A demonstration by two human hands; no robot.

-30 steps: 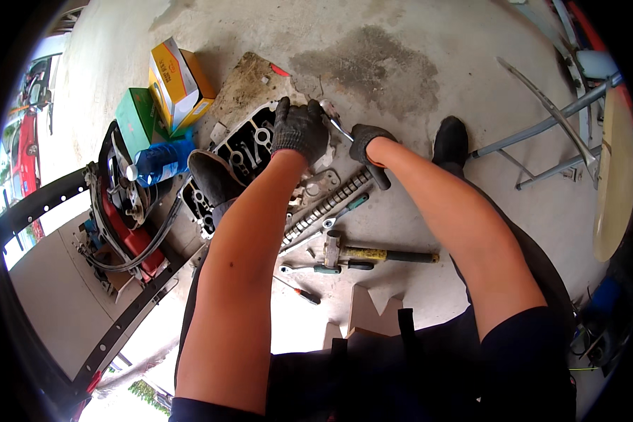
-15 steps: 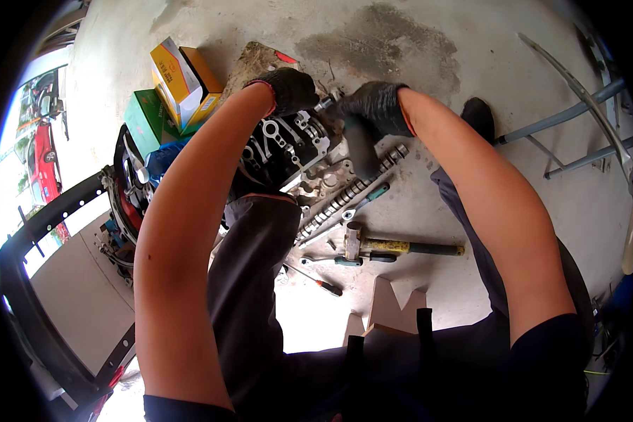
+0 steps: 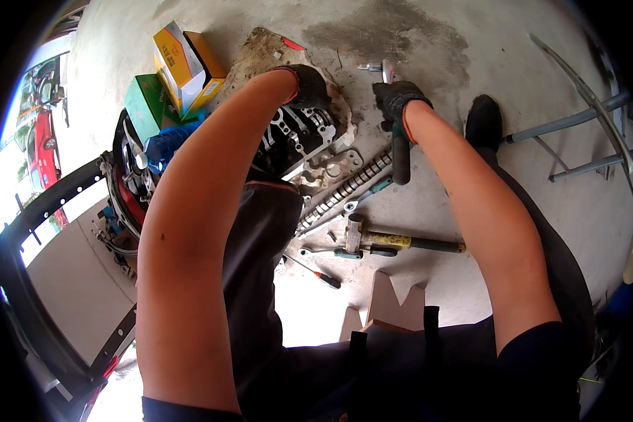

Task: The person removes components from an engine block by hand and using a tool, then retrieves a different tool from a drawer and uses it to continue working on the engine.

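Observation:
My left hand [image 3: 307, 86], in a dark work glove, rests on the far top edge of a black engine cylinder head [image 3: 297, 141] that stands on a dirty board on the concrete floor. My right hand [image 3: 398, 100], also gloved, is closed on a ratchet wrench [image 3: 397, 126]; its chrome head sticks up beyond my fingers and its black grip hangs down below my wrist, away from the cylinder head. A camshaft [image 3: 344, 188] lies on the floor just beneath the wrench grip.
A hammer [image 3: 401, 242], spanners and a screwdriver [image 3: 320, 276] lie on the floor between my legs. Yellow and green boxes [image 3: 179, 67] and a blue bottle [image 3: 167, 146] sit at the left, beside a machine part with cables. Grey metal tubes [image 3: 577, 119] stand at the right.
My right hand has pulled the ratchet wrench off the cylinder head and swung it to the right. My left hand stayed on the head's far edge.

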